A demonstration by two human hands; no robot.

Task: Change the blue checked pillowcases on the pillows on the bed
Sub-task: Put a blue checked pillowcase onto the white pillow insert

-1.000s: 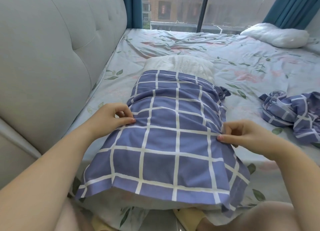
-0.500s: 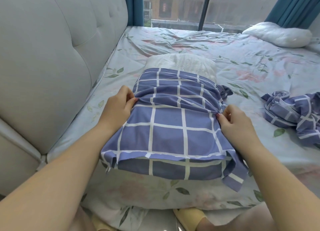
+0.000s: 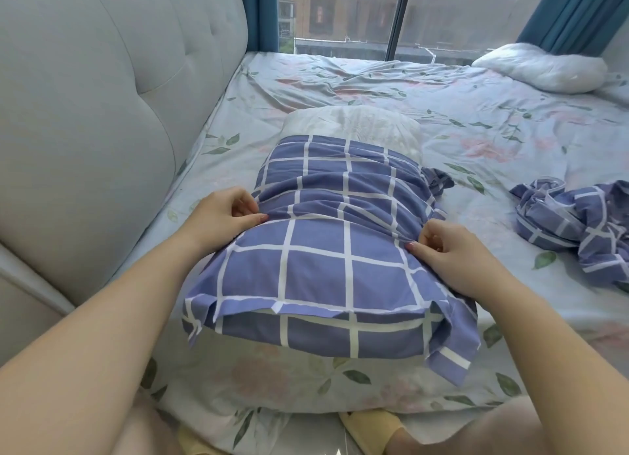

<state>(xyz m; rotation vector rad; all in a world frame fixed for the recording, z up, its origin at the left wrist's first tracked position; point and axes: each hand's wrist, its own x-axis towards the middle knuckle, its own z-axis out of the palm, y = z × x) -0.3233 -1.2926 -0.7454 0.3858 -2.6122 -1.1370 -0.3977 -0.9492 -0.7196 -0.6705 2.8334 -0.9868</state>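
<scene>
Pillowcase [image 3: 320, 260]: white grid on blue only; no legible text or label.
Bed sheet [image 3: 476, 120]: floral print only; no lettering.
Building [image 3: 340, 8] beyond window: blurred; no readable sign or number.

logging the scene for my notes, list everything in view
pillow: 1, white, centre, far end bare
pillowcase: 1, blue checked, partway over pillow
far pillow: 1, white, far right corner
loose case: 1, blue checked, crumpled at right
sheet: 1, pale floral, under the pillows
headboard: 1, grey, left
window: 1, clear, far end
curtains: 2, teal, flanking window
slippers: 2, yellow, bottom edge
left hand: 1, bare, pinches pillowcase's left side
right hand: 1, bare, pinches its right side
</scene>
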